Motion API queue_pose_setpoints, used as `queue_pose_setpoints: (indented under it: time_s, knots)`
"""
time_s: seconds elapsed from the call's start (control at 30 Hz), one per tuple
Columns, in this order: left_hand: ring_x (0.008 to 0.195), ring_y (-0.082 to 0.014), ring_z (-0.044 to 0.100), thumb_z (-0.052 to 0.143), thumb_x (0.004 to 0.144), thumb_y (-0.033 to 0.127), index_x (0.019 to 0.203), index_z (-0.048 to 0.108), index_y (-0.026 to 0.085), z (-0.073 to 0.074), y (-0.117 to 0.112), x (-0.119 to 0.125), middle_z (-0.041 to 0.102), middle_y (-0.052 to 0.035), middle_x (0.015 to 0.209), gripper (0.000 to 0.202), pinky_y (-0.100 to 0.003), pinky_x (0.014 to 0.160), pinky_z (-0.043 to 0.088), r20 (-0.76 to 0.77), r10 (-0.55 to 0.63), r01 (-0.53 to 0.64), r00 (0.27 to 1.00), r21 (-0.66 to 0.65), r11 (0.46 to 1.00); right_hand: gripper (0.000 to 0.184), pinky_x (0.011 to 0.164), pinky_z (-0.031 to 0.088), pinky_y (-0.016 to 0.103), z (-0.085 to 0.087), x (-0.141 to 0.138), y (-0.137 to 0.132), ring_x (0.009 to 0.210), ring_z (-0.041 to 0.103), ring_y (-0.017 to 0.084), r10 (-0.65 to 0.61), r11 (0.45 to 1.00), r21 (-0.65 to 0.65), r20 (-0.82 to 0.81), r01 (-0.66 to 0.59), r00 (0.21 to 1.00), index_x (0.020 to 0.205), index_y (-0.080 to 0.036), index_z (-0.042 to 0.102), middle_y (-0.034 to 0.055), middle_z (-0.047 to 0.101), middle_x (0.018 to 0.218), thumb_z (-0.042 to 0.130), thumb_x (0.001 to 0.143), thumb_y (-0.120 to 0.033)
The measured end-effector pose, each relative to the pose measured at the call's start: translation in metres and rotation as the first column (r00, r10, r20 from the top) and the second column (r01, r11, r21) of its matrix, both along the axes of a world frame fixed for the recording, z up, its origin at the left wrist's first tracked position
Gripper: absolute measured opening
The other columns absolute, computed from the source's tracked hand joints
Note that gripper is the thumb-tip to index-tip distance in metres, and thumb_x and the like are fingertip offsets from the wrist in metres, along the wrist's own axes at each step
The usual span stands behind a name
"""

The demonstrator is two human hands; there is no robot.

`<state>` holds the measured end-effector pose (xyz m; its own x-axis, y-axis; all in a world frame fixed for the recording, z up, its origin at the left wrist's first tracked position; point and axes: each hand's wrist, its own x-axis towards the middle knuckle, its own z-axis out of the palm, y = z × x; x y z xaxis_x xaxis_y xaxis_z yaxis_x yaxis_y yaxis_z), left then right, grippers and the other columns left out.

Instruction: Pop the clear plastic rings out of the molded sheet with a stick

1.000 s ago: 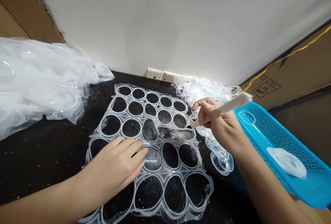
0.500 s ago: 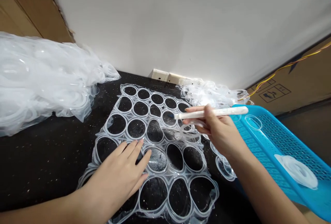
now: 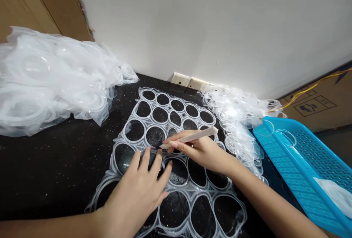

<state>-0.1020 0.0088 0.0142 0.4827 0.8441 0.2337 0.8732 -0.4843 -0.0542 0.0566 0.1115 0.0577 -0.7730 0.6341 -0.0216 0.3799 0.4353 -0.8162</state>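
At the centre of the black worktop (image 3: pixel 55 164) lies a clear plastic sheet (image 3: pixel 168 109) moulded into rows of rings, and both our hands are on it. Our left hand (image 3: pixel 137 194) rests flat with the fingers spread wide, holding nothing, pressing the sheet down at about 7 o'clock from its middle. Our right hand (image 3: pixel 203 152), coming in from 4 o'clock, is closed pen-fashion around a pale stick (image 3: pixel 189 136), whose tip points toward 9 o'clock and sits at a ring's rim just beyond our left fingertips. We judge the step in hand to be working that tip along a ring's edge to loosen it from the web. A further stroke calls for firm downward pressure from the flat hand and a shallow, steady angle on the stick, since the thin web could tear or lift. Toward 2 o'clock sits a heap of loose rings (image 3: pixel 236 117), with a blue basket (image 3: pixel 297 164) at 3 o'clock; a large pile of plastic sheets (image 3: pixel 49 80) sits at 10 o'clock.
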Motion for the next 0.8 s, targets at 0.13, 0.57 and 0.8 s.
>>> queue_pose_setpoints:
  time_s: [0.13, 0.57, 0.8]
  knots:
    - [0.100, -0.0365, 0.057, 0.063, 0.069, 0.053, 0.107, 0.064, 0.027, 0.001, 0.001, 0.001, 0.065, -0.0153, 0.107, 0.046, -0.047, 0.079, 0.042, -0.013, 0.031, -0.031, 0.999, -0.003, 1.000, 0.026, 0.070, 0.052, 0.025, -0.003, -0.002, 0.001, 0.079, 0.062, 0.012, -0.002, 0.999, 0.044, 0.028, 0.001, 1.000, 0.099, -0.015, 0.064, 0.0048, 0.068, 0.087, 0.045, 0.089, -0.030]
    - [0.098, -0.0369, 0.058, 0.063, 0.068, 0.054, 0.104, 0.066, 0.027, 0.001, 0.000, 0.001, 0.066, -0.0143, 0.105, 0.045, -0.046, 0.079, 0.042, -0.015, 0.027, -0.027, 1.000, 0.028, 0.999, 0.025, 0.069, 0.049, 0.025, -0.006, -0.003, -0.002, 0.079, 0.060, 0.012, 0.056, 0.945, 0.315, 0.118, -0.091, 0.991, 0.099, -0.016, 0.063, 0.0050, 0.067, 0.089, 0.042, 0.091, -0.026]
    - [0.097, -0.0384, 0.059, 0.066, 0.066, 0.049, 0.096, 0.070, 0.023, -0.003, -0.002, 0.003, 0.069, -0.0159, 0.094, 0.040, -0.045, 0.079, 0.042, -0.027, 0.005, -0.004, 1.000, 0.033, 0.999, 0.024, 0.049, 0.041, 0.024, -0.026, -0.006, -0.025, 0.066, 0.054, 0.015, 0.071, 0.501, 0.816, 0.293, -0.288, 0.953, 0.102, -0.014, 0.061, 0.0063, 0.061, 0.077, 0.041, 0.090, -0.019]
